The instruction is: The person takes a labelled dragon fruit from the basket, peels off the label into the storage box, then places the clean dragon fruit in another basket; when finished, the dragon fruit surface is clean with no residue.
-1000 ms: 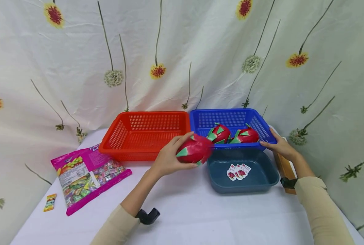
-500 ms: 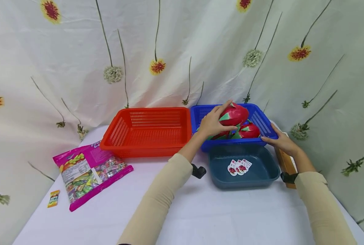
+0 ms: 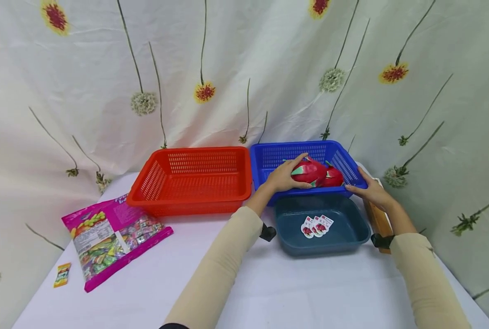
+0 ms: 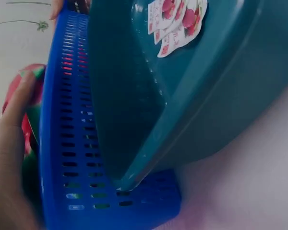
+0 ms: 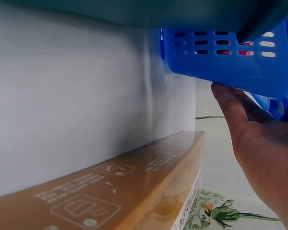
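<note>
My left hand (image 3: 283, 178) holds a red dragon fruit (image 3: 312, 172) with green-tipped scales, low inside the blue basket (image 3: 340, 161). A second dragon fruit (image 3: 333, 176) lies to its right in the basket; a third is mostly covered by my hand and the held fruit. At the basket's right front corner, my right hand (image 3: 374, 191) grips the rim. The right wrist view has that hand (image 5: 257, 148) with its thumb against the basket's wall (image 5: 221, 67). In the left wrist view the left hand (image 4: 9, 158) sits beyond the basket's rim, touching the fruit (image 4: 37, 79).
A dark teal tub (image 3: 322, 249) with several dragon-fruit picture cards (image 3: 316, 226) stands before the basket. To its right lies a brown box (image 3: 378, 224). The red basket (image 3: 191, 205) adjoins on the left, near a pink candy bag (image 3: 113, 240) and a small wrapped candy (image 3: 62, 275).
My left hand has carried the dragon fruit rightward from in front of the red basket and lowered it into the blue basket. The right hand keeps its grip on the rim.
</note>
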Action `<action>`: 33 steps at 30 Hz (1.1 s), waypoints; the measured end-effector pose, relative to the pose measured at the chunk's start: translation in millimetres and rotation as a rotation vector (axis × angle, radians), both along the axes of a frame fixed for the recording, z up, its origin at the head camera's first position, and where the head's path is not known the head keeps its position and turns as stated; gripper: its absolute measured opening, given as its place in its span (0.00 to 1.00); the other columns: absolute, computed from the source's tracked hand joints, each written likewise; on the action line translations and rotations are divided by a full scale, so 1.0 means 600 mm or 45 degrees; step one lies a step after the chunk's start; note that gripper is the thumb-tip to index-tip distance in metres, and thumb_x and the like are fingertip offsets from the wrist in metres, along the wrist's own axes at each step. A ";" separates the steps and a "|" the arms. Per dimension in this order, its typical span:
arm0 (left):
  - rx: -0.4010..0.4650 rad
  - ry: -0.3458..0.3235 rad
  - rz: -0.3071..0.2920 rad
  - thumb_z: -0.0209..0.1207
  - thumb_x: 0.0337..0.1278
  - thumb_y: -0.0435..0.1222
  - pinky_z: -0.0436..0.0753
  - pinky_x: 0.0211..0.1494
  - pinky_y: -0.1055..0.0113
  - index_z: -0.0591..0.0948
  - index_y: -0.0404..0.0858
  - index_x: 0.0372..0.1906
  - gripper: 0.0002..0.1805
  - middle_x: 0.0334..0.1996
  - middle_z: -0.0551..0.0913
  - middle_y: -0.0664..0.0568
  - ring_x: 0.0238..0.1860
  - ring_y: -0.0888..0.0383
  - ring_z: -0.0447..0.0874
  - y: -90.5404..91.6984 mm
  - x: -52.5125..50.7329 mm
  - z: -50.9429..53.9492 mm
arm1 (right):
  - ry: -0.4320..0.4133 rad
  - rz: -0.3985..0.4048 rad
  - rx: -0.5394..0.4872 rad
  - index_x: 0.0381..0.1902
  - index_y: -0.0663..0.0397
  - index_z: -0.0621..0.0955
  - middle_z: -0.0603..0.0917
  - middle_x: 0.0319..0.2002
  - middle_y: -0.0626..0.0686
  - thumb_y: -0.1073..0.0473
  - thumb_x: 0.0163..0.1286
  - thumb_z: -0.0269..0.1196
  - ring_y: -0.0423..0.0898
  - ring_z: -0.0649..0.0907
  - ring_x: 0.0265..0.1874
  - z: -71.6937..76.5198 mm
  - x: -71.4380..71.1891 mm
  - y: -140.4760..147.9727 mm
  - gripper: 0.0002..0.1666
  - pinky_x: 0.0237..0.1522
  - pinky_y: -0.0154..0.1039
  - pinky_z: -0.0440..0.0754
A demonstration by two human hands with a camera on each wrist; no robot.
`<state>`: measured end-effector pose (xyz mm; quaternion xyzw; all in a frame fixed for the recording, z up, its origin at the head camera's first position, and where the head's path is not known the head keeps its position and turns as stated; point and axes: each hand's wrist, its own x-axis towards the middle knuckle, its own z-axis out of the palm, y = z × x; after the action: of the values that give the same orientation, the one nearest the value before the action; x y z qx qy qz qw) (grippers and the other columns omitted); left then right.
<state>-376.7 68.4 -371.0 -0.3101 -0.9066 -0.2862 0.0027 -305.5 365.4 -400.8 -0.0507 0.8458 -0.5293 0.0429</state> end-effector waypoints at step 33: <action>-0.158 0.042 0.046 0.58 0.40 0.66 0.65 0.61 0.46 0.34 0.68 0.69 0.56 0.68 0.57 0.48 0.65 0.42 0.57 -0.027 0.012 -0.011 | -0.031 0.014 0.137 0.71 0.47 0.30 0.44 0.68 0.73 0.45 0.66 0.57 0.74 0.54 0.62 0.004 0.008 -0.014 0.56 0.56 0.64 0.61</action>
<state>-369.8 52.3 -377.6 -0.2981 -0.9279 -0.2240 0.0037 -300.6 356.9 -398.3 -0.0465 0.8722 -0.4834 0.0588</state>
